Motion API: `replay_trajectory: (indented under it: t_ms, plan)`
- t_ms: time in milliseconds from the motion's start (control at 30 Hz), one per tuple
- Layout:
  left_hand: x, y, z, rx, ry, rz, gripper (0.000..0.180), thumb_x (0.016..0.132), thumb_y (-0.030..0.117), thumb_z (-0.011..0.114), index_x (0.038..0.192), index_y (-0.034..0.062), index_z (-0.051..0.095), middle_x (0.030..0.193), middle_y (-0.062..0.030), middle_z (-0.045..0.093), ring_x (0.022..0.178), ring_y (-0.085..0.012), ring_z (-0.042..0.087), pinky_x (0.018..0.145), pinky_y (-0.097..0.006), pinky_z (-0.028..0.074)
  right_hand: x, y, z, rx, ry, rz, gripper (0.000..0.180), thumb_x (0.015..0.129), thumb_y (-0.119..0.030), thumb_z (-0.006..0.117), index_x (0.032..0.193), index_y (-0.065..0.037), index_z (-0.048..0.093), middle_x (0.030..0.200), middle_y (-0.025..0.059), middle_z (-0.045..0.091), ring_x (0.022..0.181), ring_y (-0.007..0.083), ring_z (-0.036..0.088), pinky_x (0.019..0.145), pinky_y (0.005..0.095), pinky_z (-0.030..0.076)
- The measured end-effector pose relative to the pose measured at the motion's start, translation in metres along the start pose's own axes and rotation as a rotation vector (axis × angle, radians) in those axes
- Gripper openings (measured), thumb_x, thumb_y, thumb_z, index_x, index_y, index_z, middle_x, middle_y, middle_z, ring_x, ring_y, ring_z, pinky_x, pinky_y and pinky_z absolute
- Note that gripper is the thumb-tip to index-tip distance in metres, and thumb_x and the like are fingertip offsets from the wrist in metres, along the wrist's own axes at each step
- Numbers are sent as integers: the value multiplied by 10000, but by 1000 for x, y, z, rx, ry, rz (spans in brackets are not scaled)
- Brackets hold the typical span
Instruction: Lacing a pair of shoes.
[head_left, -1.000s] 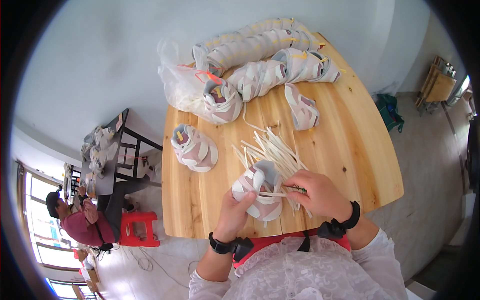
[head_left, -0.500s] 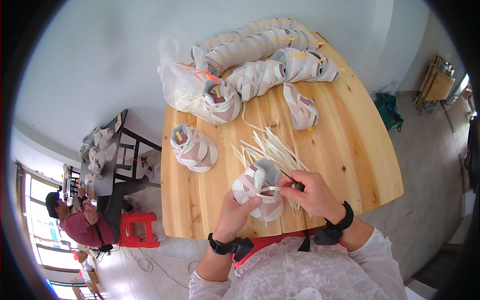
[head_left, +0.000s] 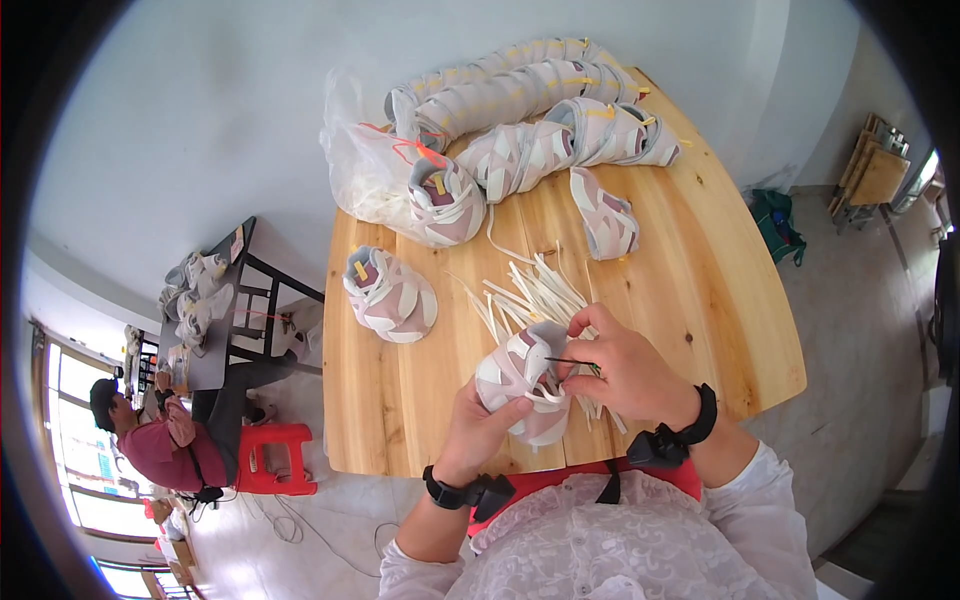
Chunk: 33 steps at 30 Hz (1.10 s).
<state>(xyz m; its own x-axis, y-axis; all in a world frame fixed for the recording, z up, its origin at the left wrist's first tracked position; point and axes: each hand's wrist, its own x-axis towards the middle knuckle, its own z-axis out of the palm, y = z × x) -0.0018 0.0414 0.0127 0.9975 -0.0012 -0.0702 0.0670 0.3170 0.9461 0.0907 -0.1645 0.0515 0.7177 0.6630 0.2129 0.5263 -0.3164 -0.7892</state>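
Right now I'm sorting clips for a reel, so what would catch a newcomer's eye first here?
At the near edge of the wooden table, the left hand cradles a pink and white sneaker while the right hand works a thin tool at it. Loose white laces fan out just behind, and a curving row of sneakers lines the far edge.

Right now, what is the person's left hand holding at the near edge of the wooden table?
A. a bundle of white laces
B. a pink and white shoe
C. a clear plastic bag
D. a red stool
B: the left hand grips a pink and white shoe from below, while the right hand works a thin dark tool at its top.
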Motion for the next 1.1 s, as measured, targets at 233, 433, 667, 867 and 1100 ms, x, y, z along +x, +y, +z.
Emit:
replay_trajectory:
  t_ms: [233,433,667,867,1100]
  plan:
    - [-2,5,11,17,81,-25,368,861,48,652,1206,-3,533,1120,-49,623,1005,-109,575,872,-281,466,-6,-27,-5,-38,168,-54,150,722,-108,736,849,-88,658,941,66,529,698,234,584,589,315,475]
    - [-5,1,22,198,140,100,315,905,78,604,1200,-9,535,1096,-55,628,970,-103,580,832,-259,472,-3,-26,23,-79,179,-104,90,740,-58,695,807,-67,636,830,56,511,637,222,571,551,314,460]
    - [-4,-5,21,28,177,87,295,929,77,566,1210,-7,531,1095,-53,626,971,-108,580,832,-261,468,-1,-22,27,148,175,-180,96,717,-17,667,766,-33,586,836,71,489,656,205,534,558,303,439]
    - [-3,-2,22,25,135,111,304,931,80,564,1219,-10,529,1098,-54,627,979,-111,579,839,-264,463,-2,-18,20,232,108,-215,89,709,-6,652,761,-36,586,838,73,487,663,194,521,563,299,438]
    - [0,2,23,13,127,62,304,919,31,552,1218,-21,527,1167,-91,606,1055,-169,584,914,-316,454,-2,-15,13,199,101,-273,86,707,-10,652,767,-40,597,847,74,491,658,189,526,566,292,441]
